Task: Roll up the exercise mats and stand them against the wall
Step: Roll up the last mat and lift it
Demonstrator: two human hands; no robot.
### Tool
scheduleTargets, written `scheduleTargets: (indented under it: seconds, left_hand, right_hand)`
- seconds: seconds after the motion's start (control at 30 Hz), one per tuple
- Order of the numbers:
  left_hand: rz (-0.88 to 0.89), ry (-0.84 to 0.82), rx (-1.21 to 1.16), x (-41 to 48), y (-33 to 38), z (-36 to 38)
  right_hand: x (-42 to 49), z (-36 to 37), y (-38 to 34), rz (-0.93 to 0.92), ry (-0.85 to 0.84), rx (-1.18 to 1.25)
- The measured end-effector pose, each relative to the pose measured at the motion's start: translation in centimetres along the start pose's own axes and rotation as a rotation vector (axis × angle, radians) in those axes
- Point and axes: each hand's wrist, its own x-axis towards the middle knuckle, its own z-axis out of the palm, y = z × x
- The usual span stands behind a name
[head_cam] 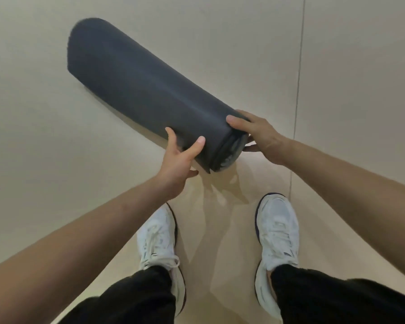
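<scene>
White shoes [159, 242] are planted on the floor [220, 206]. The rolled mat [136, 83] is gripped at its near end by the left hand [180, 157] and right hand [260, 136], far end at the wall [220, 31]. Standing-up is underway; tipping upright is judged next.

— Room around the mat [136, 83]?
— Plenty on the left and the right of it: only bare beige wall [243, 43] there. Blocked behind, since the roll leans on that wall.
— And near the lower end?
— Tight. Left hand [178, 157] on one side, right hand [260, 136] on the other, both touching the roll.
— Below?
— Open floor [218, 225] between the two shoes [158, 244], a narrow passage only.
</scene>
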Motion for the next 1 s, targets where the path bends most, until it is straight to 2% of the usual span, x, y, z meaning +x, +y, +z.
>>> scheduleTargets:
  seconds: [0.33, 0.47, 0.6, 0.77, 0.9, 1.0]
  left_hand:
    - [0.13, 0.138, 0.158, -12.6, 13.3, -7.8]
    - [0.314, 0.171, 0.296, -18.8, 17.3, -10.3]
    - [0.401, 0.159, 0.416, -24.3, 19.1, -13.3]
    - [0.512, 0.072, 0.475, -29.9, 18.8, -15.7]
    - [0.561, 0.093, 0.44, -32.3, 17.4, -16.6]
    - [0.596, 0.142, 0.373, -32.8, 14.7, -16.4]
  right_hand:
    - [-8.6, 7.0, -14.9, -0.285, -0.21, -0.032]
    - [-12.1, 8.9, -19.8, -0.374, -0.304, -0.11]
    - [-16.3, 10.7, -23.5, -0.457, -0.377, -0.277]
    - [-22.0, 12.5, -25.4, -0.552, -0.304, -0.357]
    - [-25.1, 14.0, -23.7, -0.614, -0.181, -0.472]
    - [-26.5, 15.6, -21.6, -0.619, -0.191, -0.341]
